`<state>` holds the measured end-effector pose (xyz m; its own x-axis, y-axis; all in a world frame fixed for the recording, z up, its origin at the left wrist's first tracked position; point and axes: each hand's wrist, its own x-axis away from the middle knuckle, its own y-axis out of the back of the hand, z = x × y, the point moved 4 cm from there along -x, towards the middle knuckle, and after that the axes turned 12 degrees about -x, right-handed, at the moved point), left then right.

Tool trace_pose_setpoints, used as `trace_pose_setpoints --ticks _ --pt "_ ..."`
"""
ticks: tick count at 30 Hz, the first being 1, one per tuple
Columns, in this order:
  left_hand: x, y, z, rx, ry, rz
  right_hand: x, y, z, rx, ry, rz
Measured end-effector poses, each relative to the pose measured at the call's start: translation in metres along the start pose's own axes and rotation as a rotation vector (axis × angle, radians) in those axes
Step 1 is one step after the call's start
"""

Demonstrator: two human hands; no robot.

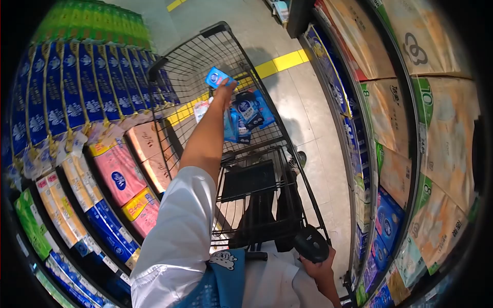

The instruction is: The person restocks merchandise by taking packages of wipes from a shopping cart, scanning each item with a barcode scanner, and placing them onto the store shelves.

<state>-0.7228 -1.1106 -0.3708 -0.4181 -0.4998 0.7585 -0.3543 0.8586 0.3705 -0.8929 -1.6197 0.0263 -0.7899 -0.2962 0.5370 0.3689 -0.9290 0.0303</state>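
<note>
Reaching over the wire shopping cart (214, 30), your left hand (224, 93) grips a blue packet (214, 77) above the basket, near more blue packets (246, 110) inside. Your right hand (321, 266) is at the cart's near right corner, under a black oval device (311, 244); its finger closure cannot be told.

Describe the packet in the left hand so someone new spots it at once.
Find the black wire cart in the aisle, then the left hand reaching over it. Its fingers hold a small light-blue packet with a round dark-blue logo. The other packs lie in the basket; this one alone is held.
</note>
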Motion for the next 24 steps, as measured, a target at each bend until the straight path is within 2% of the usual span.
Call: trace_pose_setpoints --ticks 1,3,5,6,9,12,14,19,22,24 --pt "-0.040 -0.004 0.019 -0.166 0.047 -0.113 0.001 0.000 -0.001 0.000 -0.039 0.016" --pt "-0.063 -0.004 0.023 -0.099 0.099 -0.150 0.010 0.000 -0.010 -0.034 -0.018 -0.096" --pt "-0.030 0.008 -0.006 -0.300 0.254 -0.247 0.014 0.006 -0.023 -0.053 -0.100 -0.098" --pt "-0.018 0.012 -0.016 -0.403 0.328 -0.294 0.014 0.006 -0.021 -0.023 -0.069 -0.103" --pt "-0.061 0.026 0.018 -0.316 0.317 -0.296 0.012 0.004 -0.016 0.060 0.002 -0.114" --pt "-0.035 0.025 0.006 -0.124 0.377 -0.515 0.012 0.004 -0.012 0.110 0.007 -0.128" --pt "-0.040 0.024 0.009 -0.154 0.411 -0.535 0.007 -0.002 -0.004 0.113 0.007 -0.142" --pt "-0.035 0.020 -0.005 -0.210 0.328 -0.471 0.005 -0.003 -0.003 0.083 -0.032 -0.153" --pt "-0.040 0.018 -0.006 -0.285 0.354 -0.543 0.006 -0.001 -0.005 0.073 -0.038 -0.163" --pt "-0.042 0.016 -0.006 -0.221 0.235 -0.502 0.008 0.000 -0.005 0.088 -0.031 -0.155"
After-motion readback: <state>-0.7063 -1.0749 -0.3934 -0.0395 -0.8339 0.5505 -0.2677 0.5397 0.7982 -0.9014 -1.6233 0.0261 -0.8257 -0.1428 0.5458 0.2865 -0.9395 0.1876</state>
